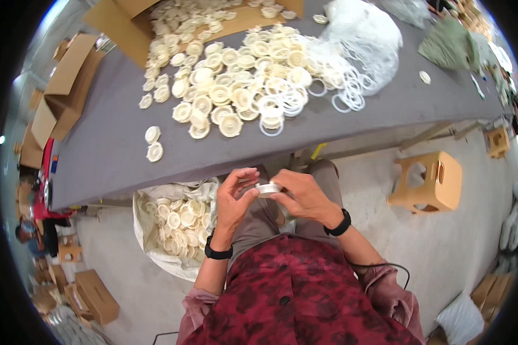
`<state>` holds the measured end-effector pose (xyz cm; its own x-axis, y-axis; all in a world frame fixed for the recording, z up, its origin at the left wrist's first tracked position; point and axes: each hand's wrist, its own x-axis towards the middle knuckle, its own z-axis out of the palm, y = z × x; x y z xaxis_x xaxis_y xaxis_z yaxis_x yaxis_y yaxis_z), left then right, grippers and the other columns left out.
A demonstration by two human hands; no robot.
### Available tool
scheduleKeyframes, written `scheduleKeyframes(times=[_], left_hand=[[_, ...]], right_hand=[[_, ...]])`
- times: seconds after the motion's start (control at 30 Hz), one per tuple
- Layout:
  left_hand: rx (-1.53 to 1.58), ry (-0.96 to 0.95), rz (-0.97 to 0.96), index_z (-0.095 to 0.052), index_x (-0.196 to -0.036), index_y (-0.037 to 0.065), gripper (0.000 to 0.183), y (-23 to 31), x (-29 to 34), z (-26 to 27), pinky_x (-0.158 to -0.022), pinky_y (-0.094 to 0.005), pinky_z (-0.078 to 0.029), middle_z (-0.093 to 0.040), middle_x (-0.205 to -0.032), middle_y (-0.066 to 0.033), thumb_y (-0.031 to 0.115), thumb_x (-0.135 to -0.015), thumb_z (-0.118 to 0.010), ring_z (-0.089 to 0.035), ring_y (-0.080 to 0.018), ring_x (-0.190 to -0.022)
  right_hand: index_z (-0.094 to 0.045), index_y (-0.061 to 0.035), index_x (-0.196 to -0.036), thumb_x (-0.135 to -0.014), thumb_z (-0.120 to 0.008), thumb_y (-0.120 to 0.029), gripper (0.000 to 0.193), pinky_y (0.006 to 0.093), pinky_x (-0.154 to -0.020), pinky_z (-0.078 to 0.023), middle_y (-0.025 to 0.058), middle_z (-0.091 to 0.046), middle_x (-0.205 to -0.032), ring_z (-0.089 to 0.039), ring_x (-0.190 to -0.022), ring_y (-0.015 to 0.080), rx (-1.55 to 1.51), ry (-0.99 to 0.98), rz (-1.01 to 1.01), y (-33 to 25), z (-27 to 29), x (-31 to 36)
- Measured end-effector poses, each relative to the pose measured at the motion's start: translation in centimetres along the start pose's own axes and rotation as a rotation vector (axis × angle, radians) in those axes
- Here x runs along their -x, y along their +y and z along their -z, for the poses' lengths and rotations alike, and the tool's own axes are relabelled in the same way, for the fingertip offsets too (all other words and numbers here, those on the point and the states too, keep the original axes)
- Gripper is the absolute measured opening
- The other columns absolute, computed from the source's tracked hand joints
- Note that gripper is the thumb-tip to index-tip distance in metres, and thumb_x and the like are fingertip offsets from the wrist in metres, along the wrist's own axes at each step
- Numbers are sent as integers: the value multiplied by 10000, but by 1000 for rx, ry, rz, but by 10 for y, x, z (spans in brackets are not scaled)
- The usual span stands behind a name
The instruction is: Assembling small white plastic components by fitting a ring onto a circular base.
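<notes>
Over my lap, at the table's front edge, a small round off-white plastic cap [267, 190] is seen edge-on. My right hand [305, 194] is closed on it, pinching its right side between thumb and fingers. On the other side is my left hand [233, 198], its fingers apart and stretched out, the thumb tip at the cap's left edge. Beyond the hands, a heap of similar round caps [230, 92] covers the middle of the table. Thin clear-white rings [351, 92] spill from a plastic bag [365, 29] and lie partly over the heap.
Two caps [153, 144] sit apart on the grey tabletop [115, 123]. A cardboard box [124, 29] spills more caps at the back. Left of my legs stands a white sack [149, 233] of caps. A tan stool [429, 183] is to the right; a green bag [450, 46] lies far right.
</notes>
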<state>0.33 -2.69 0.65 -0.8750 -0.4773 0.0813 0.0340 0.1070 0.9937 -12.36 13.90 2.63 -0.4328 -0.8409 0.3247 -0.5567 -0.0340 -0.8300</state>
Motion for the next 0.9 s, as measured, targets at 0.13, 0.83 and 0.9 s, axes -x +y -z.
scheduleKeyframes(times=[0.13, 0.83, 0.9], left_hand=[[311, -248, 162, -595, -1299, 25, 454, 1, 4, -2, -964, -333, -498, -651, -1218, -76, 55, -869, -738, -616, -162, -1134], [-880, 414, 50, -631, -1218, 40, 466, -60, 106, 118, -980, -435, -450, -644, -1177, -172, 173, -799, -786, -557, -366, -1145], [-951, 356, -32, -604, -1249, 24, 507, -86, 106, 108, -973, -440, -457, -637, -1178, -183, 230, -817, -770, -552, -367, -1147]], right_hand=[[-635, 12, -1064, -830, -718, -103, 274, 371, -647, -496, 127, -624, -867, -638, -719, 282, -87, -6, -106, -1, 5, 7], [-602, 28, -1193, -800, -672, 0, 400, 457, -917, -467, 182, -589, -1181, -542, -1079, 390, 495, 161, 339, 5, -63, -133], [-619, 25, -1166, -818, -655, -11, 351, 449, -895, -472, 177, -605, -1167, -546, -1084, 380, 425, 117, 403, -2, -84, -120]])
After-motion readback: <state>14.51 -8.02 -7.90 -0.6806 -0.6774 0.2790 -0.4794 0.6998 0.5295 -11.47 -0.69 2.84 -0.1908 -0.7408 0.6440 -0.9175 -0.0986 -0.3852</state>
